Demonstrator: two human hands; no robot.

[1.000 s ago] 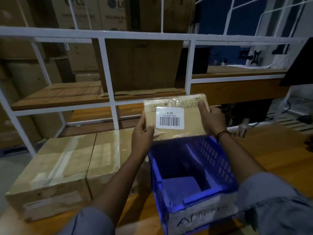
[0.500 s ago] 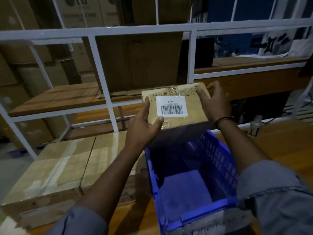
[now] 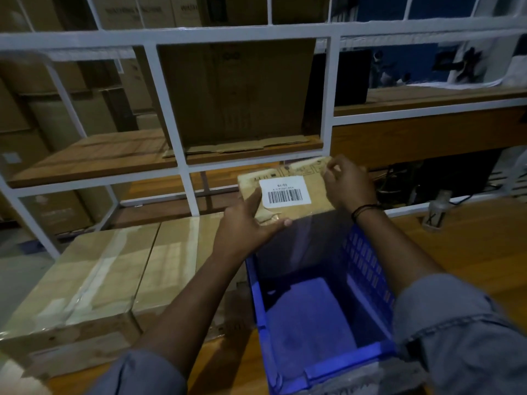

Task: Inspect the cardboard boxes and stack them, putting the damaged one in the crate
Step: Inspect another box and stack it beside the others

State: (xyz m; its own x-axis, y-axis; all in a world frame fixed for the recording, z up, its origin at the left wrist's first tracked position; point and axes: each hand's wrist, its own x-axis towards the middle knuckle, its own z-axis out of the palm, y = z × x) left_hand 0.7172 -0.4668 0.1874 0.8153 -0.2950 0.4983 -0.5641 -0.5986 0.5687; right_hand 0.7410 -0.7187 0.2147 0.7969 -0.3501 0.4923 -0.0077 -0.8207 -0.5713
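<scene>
Cardboard box [image 3: 286, 193] stays above the blue crate [image 3: 368, 263]; I see left hand [image 3: 245, 232] gripping, right hand [image 3: 349, 185] now pinching its corner. Taped boxes [image 3: 114, 275] lie alongside.

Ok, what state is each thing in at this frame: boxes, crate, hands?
Blue crate: on the table, nothing inside.
Small labelled box: off the table, over the crate's far end, lower edge crumpled-looking.
Left hand: grips the box's lower left corner.
Right hand: grips its upper right corner.
Two big boxes: taped shut, side by side.
</scene>
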